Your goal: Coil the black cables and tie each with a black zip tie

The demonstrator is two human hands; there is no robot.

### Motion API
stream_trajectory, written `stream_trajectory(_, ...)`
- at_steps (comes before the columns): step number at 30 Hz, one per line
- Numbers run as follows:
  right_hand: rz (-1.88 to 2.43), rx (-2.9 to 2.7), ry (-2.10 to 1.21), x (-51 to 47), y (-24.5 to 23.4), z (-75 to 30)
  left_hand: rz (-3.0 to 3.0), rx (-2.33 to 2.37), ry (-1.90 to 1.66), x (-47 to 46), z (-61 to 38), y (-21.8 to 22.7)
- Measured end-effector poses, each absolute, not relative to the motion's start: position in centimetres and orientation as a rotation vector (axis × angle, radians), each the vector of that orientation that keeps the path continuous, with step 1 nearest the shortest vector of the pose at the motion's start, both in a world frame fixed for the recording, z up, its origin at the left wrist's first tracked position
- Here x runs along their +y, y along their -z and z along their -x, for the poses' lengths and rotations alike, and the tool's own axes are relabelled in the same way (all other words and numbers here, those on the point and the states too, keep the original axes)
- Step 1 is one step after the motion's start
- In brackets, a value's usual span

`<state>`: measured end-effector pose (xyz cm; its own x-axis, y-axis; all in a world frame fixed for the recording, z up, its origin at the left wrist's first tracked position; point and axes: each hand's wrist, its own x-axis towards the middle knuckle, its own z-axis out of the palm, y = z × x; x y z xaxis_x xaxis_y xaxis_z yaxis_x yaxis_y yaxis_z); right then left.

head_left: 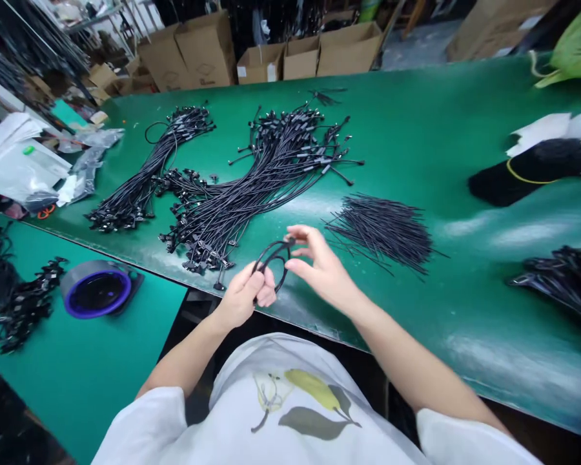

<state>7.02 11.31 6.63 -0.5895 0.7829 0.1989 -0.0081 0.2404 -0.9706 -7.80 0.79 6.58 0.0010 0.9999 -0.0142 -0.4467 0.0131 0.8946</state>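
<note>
A green counter (440,129) runs across the view, and a second green counter (126,361) lies at 8 o'clock from the person's hands. Open cardboard boxes (203,55) stand beyond the far edge, between 11 and 12 o'clock. The person wears a white shirt (252,413) with a leaf print, at 6 o'clock.

On the counter, just past the hands toward 11 and 12 o'clock, spreads a large pile of black cables (259,177), with connectors at both ends. A smaller cable bundle (150,171) lies beside it at 10 o'clock. Well apart at 2 o'clock rests a black bundle (489,181) with a yellow band around it; nearer on that bearing lies a heap of thin black strips (387,229). A round grey item with a purple rim (90,313) sits on the second counter at 9 o'clock.

The left hand (244,294) is clenched around a coil of black cable (270,248), held above the counter's near edge. The right hand (322,265) has its fingers curved at the coil's 2 o'clock side; whether they pinch it cannot be told. Smallest are the orange handles (46,212) between 9 and 10 o'clock.
</note>
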Motion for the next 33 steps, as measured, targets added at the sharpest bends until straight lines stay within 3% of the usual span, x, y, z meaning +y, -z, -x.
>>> stream_trajectory(4,0.760,-1.287,-1.837,9.6,-4.0,-5.2,-0.725,0.939,-1.392,1.8,6.8,-5.7)
stream_trajectory(12,0.717,-1.094,-2.045,7.7,-5.2,-4.7,-0.843,1.104,-1.295,0.2,5.7,-2.7)
stream_trajectory(17,0.755,-1.367,-1.308,5.2,-4.9,-4.4,-1.080,1.228,-1.037,-0.4,6.1,-2.5)
stream_trajectory(19,0.645,-1.502,-1.238,4.4,-4.6,-4.5,-1.082,1.168,-0.938,-0.6,6.3,-2.5)
stream_trajectory(26,0.662,-0.946,-1.885,6.6,-6.6,-5.3,-1.210,1.059,-0.787,-1.2,6.2,-3.0)
stream_trajectory(33,0.583,-0.768,-2.043,7.9,-7.2,-5.1,-1.030,1.004,-0.973,-0.6,5.1,-3.0)
